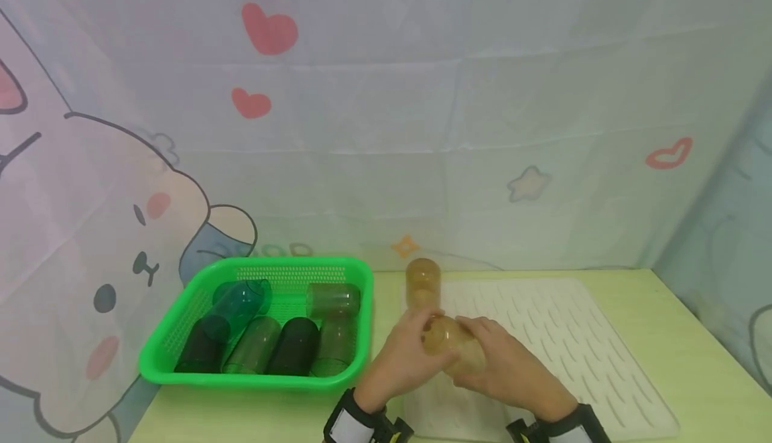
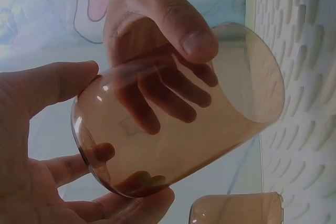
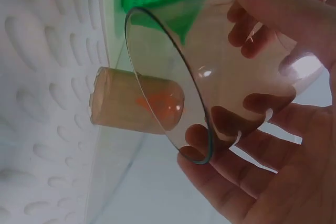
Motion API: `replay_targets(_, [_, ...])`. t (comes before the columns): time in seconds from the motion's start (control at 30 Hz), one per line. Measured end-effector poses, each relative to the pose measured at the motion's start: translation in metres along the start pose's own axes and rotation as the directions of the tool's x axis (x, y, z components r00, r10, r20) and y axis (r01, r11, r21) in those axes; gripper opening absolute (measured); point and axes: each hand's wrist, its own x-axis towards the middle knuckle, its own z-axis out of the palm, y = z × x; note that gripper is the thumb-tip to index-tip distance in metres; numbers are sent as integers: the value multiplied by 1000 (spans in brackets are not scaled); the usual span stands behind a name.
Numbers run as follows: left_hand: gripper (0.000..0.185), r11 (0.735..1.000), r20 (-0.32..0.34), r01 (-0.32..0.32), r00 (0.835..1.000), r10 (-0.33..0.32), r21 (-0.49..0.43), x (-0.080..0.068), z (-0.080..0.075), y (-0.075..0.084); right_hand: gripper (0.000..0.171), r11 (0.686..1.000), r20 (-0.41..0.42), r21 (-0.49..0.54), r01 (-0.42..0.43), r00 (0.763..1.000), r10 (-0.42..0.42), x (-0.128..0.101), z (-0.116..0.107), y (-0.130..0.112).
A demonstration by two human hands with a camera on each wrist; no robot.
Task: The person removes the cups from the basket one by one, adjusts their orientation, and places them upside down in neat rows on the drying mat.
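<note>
Here, left hand [image 1: 403,349] and right hand [image 1: 505,360] both grip one amber cup [image 1: 451,348], right of the green basket [image 1: 253,376].

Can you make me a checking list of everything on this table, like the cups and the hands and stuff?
Surface: pale yellow-green table with a white ribbed drying mat on it.
Job's things: amber glass cup held above the mat's left part, lying sideways; second amber cup upside down on the mat behind it.
Clutter: green basket to the left, holding several dark and clear cups on their sides.
Hands: left hand and right hand both curl round the held cup.
Cables: nothing seen.
Surroundings: cartoon cloth backdrop with hearts and a bunny; black-and-white wristbands on both wrists.
</note>
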Motion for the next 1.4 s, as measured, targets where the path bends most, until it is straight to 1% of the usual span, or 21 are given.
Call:
replay_targets(0.07, [45, 1000, 7, 12, 1000, -12, -6, -1, 1, 0, 79, 1000, 13, 6, -2, 1000, 2, 0, 1, 0])
replay_targets(0.13, [45, 1000, 12, 9, 1000, -8, -11, -1, 1, 1, 77, 1000, 13, -1, 6, 1000, -6, 0, 2, 0])
replay_targets(0.27, [46, 1000, 17, -14, 1000, 14, -10, -1, 2, -1, 75, 999, 0, -24, 22, 1000, -22, -1, 4, 1])
replay_targets(0.37, [49, 999, 28, -36, 999, 35, 15, -1, 3, -3, 75, 999, -10, -29, 28, 1000, -28, -1, 5, 1])
replay_targets(0.57, [69, 996, 106, -18, 994, 9, 87, -5, -6, -6, 74, 1000, -57, -31, 6, 998, -8, -5, 5, 5])
replay_targets(0.63, [69, 990, 118, -20, 993, 4, 136, -9, -11, -5, 73, 1000, -57, -17, -14, 998, 13, -6, 4, 7])
replay_targets(0.7, [64, 981, 133, -16, 991, -11, 195, -12, -16, -4, 73, 1000, -48, -5, -29, 998, 29, -7, 1, 9])
replay_targets(0.77, [58, 966, 165, -4, 985, -41, 259, -14, -21, -3, 74, 998, -43, 5, -55, 998, 55, -7, -2, 13])
replay_targets(0.87, [51, 946, 234, 3, 969, -83, 323, -13, -28, -3, 76, 993, -42, 42, -112, 993, 114, -3, -7, 21])
replay_targets(0.93, [48, 939, 274, 3, 956, -103, 343, -12, -31, -5, 77, 986, -42, 64, -154, 987, 156, 0, -10, 28])
replay_targets(1.0, [47, 936, 300, -2, 948, -110, 352, -11, -33, -7, 77, 979, -40, 81, -186, 981, 190, 4, -12, 35])
replay_targets(1.17, [45, 933, 324, -2, 938, -123, 361, -12, -37, -8, 78, 972, -44, 90, -218, 974, 222, 15, -17, 53])
replay_targets(1.3, [44, 927, 326, 17, 934, -149, 375, -14, -40, -6, 79, 968, -53, 90, -234, 970, 239, 28, -20, 69])
replay_targets(1.4, [44, 924, 333, 25, 929, -163, 381, -15, -41, -4, 78, 960, -42, 101, -261, 963, 267, 36, -19, 82])
